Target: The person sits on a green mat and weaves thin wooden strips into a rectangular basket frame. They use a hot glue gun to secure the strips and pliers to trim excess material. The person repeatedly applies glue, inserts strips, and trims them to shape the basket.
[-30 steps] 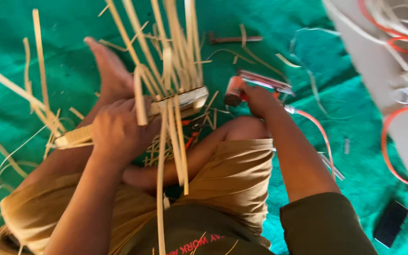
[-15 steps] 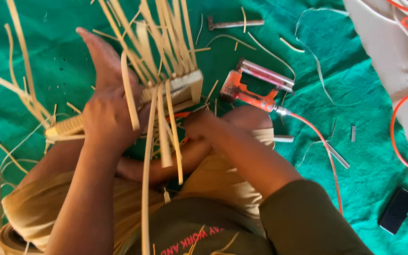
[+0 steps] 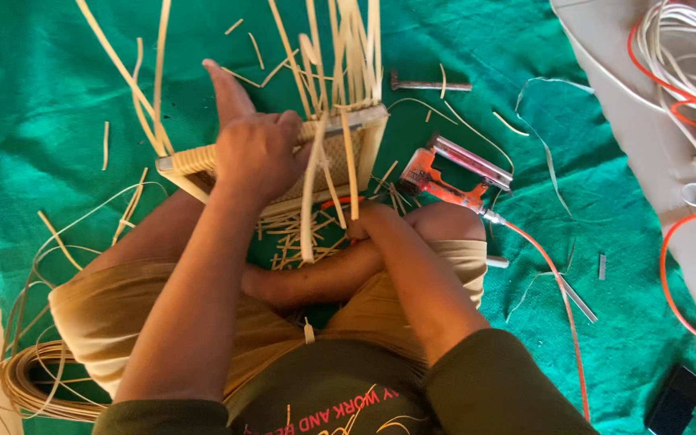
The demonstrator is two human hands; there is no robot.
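Since half a second ago the right hand (image 3: pixel 368 221) has dropped beneath the woven cane frame (image 3: pixel 283 165), pinching a strip below it; the left hand (image 3: pixel 255 153) clamps the frame's top, steadying it over the lap. Right of it lies an orange staple gun (image 3: pixel 445 173) on the green cloth (image 3: pixel 42 121).

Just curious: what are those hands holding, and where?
Left hand grips the woven cane frame by its top rim; right hand pinches a cane strip's lower end.

Pale woven cane frame (image 3: pixel 340 153) tilted on lap, loose strips (image 3: pixel 340 48) upright.
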